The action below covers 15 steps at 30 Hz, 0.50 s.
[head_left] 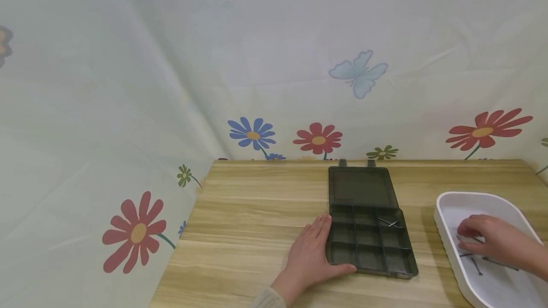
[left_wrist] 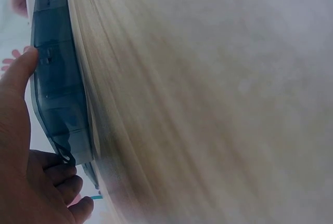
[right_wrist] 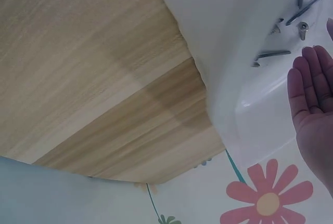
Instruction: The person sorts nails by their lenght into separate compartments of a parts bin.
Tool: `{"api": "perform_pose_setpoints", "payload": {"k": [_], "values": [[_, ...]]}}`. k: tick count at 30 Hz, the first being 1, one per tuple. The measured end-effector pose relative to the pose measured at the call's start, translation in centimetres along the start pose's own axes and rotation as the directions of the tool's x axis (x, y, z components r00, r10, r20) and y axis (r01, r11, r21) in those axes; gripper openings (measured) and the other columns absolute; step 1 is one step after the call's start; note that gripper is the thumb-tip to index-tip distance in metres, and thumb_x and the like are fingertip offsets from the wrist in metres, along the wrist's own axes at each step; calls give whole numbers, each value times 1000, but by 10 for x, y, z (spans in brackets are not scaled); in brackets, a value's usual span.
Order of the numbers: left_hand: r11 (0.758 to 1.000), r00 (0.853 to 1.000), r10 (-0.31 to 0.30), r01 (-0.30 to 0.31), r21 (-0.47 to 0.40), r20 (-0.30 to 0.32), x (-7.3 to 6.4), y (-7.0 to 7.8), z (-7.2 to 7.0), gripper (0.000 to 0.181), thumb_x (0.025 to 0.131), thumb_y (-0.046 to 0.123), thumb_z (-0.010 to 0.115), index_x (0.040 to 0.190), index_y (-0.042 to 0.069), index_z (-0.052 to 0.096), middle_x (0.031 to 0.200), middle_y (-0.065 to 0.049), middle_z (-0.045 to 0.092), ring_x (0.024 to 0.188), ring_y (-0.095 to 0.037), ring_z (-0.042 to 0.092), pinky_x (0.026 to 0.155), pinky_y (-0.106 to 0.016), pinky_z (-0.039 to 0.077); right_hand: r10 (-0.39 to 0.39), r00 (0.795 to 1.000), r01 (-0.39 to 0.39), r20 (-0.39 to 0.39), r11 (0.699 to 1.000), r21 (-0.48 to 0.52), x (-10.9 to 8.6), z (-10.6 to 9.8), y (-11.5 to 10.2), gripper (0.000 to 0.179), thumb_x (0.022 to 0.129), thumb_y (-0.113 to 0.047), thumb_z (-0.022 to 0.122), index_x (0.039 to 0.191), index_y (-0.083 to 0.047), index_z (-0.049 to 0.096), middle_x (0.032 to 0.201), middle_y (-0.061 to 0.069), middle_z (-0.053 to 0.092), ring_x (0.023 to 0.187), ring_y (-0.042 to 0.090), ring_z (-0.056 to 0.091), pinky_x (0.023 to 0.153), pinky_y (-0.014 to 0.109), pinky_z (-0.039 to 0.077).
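A dark translucent compartment box [head_left: 369, 256] lies on the table with its lid [head_left: 361, 187] folded back. Thin silvery nails [head_left: 388, 223] cross each other in its far right compartments. My left hand [head_left: 308, 255] steadies the near left corner, fingers along the left side and thumb on the front edge; the left wrist view shows the thumb [left_wrist: 20, 70] against the box wall. Inside the white tray [head_left: 447, 250], my right hand [head_left: 494, 239] reaches over loose nails [head_left: 476, 266]. In the right wrist view its fingers [right_wrist: 308, 81] are extended near a nail [right_wrist: 308, 7] and a small metal piece with a hole [right_wrist: 303, 29].
The wood-grain table [head_left: 252, 203] extends left of the box and between box and tray. A pale curtain [head_left: 278, 37] printed with flowers and a butterfly hangs behind and to the left. Two latch tabs [head_left: 371, 162] stick out from the lid's far edge.
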<state>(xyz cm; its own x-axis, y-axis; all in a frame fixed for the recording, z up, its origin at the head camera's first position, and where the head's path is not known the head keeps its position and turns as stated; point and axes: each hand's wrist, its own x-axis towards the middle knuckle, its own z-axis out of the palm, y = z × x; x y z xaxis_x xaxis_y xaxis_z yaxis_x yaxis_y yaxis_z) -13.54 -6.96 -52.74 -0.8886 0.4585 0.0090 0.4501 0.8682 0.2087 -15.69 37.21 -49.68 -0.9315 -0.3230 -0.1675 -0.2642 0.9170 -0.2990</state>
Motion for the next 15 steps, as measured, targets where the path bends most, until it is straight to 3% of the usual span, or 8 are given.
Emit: {"api": "perform_pose_setpoints", "payload": {"k": [4,15], "values": [[1000,1000,0,0,-3,3,0,0,0,123,83,94,55,170,12,28,176,-2,30,161,-16,29,129,-39,32,1,1000,-1,2,1000,-3,-1,7,4,27,84,-28,91,97,-10,75,91,-9,68,81,6,61,74,33,60],[1000,1000,-7,7,-6,5,-1,1,0,124,82,94,56,171,12,28,176,-1,29,161,-15,28,130,-37,31,-66,995,60,-81,996,-71,-2,16,9,23,83,-24,91,88,-19,70,85,-13,60,77,-3,47,72,32,56]]}}
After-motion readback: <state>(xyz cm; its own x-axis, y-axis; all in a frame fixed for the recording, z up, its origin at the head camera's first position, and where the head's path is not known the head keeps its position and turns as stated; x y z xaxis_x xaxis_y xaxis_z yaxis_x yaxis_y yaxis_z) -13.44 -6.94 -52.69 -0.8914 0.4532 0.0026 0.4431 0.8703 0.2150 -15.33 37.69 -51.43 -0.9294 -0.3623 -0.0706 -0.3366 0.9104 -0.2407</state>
